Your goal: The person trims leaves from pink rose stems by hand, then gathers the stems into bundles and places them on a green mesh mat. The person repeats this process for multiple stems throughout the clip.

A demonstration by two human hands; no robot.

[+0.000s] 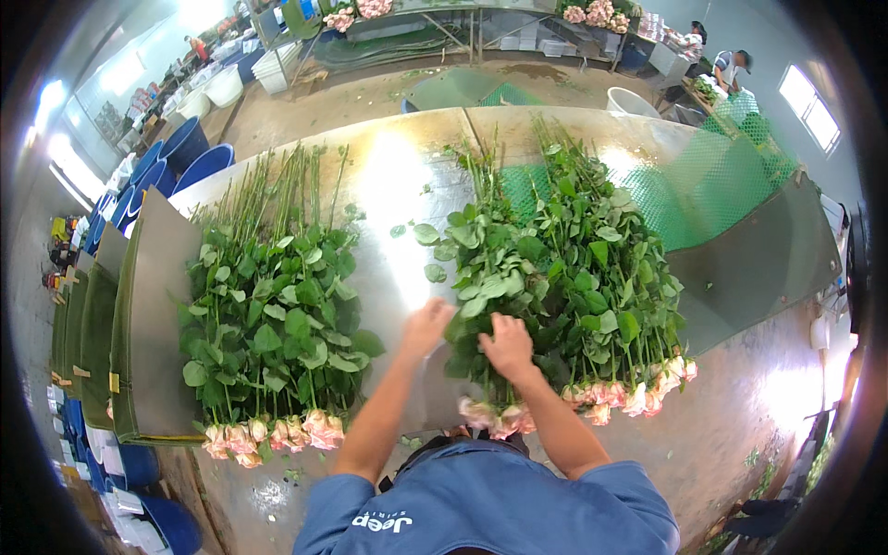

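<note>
My left hand, blurred by motion, is at the left edge of the middle bunch of pink roses. Resting on the leaves of that same bunch is my right hand, its fingers bent. Whether either hand grips a stem cannot be seen. The bunch's pale pink blooms point towards me, partly behind my right forearm. To the right lies a wider pile of pink roses. Another pile of roses lies on the left, its stem ends pointing away from me.
The roses lie on a metal-topped table. Upright boards stand at its left end. Green plastic mesh and a dark sheet cover the right end. Blue buckets stand beyond on the left. Two people are at the far right.
</note>
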